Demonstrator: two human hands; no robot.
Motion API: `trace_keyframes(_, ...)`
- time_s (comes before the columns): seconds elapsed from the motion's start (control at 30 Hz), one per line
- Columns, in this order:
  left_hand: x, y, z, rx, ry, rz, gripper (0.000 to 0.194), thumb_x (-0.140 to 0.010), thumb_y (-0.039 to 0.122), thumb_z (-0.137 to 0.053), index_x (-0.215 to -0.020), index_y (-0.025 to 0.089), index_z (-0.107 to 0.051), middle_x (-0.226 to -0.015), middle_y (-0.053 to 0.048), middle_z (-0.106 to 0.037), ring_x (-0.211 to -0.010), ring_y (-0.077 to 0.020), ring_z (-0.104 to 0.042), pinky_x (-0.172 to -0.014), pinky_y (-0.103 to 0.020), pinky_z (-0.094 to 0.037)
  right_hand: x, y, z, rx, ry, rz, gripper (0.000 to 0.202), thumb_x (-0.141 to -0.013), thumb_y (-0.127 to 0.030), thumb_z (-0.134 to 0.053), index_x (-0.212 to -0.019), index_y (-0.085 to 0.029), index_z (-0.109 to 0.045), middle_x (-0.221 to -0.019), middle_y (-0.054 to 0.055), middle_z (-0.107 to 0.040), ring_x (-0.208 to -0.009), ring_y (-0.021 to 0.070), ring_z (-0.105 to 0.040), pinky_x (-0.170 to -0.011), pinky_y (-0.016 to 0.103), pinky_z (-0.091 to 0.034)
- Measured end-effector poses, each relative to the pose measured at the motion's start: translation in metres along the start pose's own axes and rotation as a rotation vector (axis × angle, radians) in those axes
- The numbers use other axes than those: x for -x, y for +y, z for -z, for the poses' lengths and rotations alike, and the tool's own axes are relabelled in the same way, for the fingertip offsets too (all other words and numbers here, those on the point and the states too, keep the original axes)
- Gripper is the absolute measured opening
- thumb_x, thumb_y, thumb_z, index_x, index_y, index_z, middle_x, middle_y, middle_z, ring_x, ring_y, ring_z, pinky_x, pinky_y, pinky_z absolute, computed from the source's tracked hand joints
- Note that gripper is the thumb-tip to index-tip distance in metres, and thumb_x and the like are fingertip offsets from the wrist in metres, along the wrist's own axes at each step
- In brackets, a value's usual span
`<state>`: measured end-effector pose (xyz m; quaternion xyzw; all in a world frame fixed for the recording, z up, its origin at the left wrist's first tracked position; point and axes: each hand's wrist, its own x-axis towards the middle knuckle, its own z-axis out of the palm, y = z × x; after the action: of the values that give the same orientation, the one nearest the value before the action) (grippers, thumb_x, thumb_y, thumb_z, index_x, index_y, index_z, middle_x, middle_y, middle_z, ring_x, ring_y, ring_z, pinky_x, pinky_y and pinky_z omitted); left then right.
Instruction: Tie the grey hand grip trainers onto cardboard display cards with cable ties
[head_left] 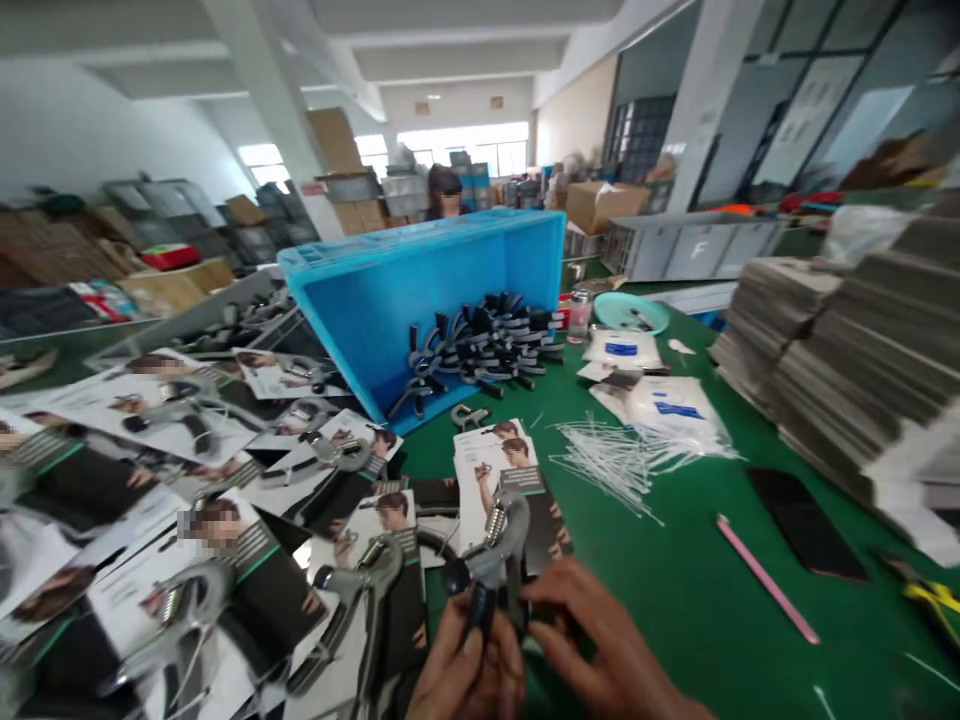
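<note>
Left hand (469, 660): fingers wrapped round one handle of a spring gripper (513, 530), spring end up, just nearer than the small stack of printed cards (472, 470).
Right hand (592, 640): at the other handle; blurred, cannot tell whether it pinches anything.
Carded pile (262, 570): at left, many grippers lying on cards; judged done.
White ties (600, 460): loose bundle, right of card stack; plenty left.
Blue crate (450, 280): tipped on its side, heap of uncarded grippers (480, 345) at its mouth; judged remaining.
</note>
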<state>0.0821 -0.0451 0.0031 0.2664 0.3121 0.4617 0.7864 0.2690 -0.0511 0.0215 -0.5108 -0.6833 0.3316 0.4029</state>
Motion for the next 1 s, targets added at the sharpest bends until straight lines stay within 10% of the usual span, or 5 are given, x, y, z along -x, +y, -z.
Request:
trace_keyframes(0.27,-0.015,-0.010,-0.004,0.012,-0.312,0.069,0.043,-0.090,0.048,-0.056,-0.126,0.024,-0.054,-0.077,-0.006,-0.068,-0.046,-0.0121,-0.057,-0.047,-0.024,-0.045,-0.001,0.007,-0.001,-0.177,-0.082,-0.209,0.025,-0.096,-0.032,-0.048,-0.120,-0.027,-0.051,-0.103,0.007,-0.069,-0.089,0.0199,-0.067,-0.078,0.032,-0.053)
trace_keyframes(0.47,-0.060,0.051,-0.010,-0.477,0.023,-0.192,0.046,-0.085,0.034,-0.066,-0.127,0.024,-0.048,-0.113,-0.007,-0.064,-0.082,-0.0168,-0.066,-0.065,-0.026,-0.055,-0.037,0.004,0.027,0.136,-0.041,-0.202,0.019,-0.094,-0.032,-0.049,-0.109,-0.022,-0.056,-0.072,0.000,-0.061,-0.063,0.0174,-0.059,-0.058,0.028,-0.044)
trace_keyframes(0.67,-0.133,0.105,-0.003,-1.018,-0.003,-0.395,0.032,-0.088,0.035,-0.060,-0.117,0.022,-0.062,-0.087,-0.001,-0.069,-0.070,-0.0167,-0.065,-0.072,-0.030,-0.053,-0.107,0.000,0.043,0.399,-0.080,-0.118,0.015,-0.091,-0.029,-0.049,-0.095,-0.019,-0.059,-0.072,0.000,-0.062,-0.064,0.0160,-0.058,-0.058,0.026,-0.038)
trace_keyframes(1.0,-0.134,0.076,0.038,-1.591,-0.111,-0.465,0.022,-0.088,0.036,-0.062,-0.104,0.023,-0.072,-0.098,-0.005,-0.068,-0.098,-0.0237,-0.056,-0.090,-0.038,-0.040,-0.068,0.022,0.015,0.779,-0.135,-0.214,0.026,-0.095,-0.036,-0.047,-0.108,-0.016,-0.059,-0.089,0.013,-0.068,-0.078,0.0267,-0.064,-0.064,0.034,-0.045)
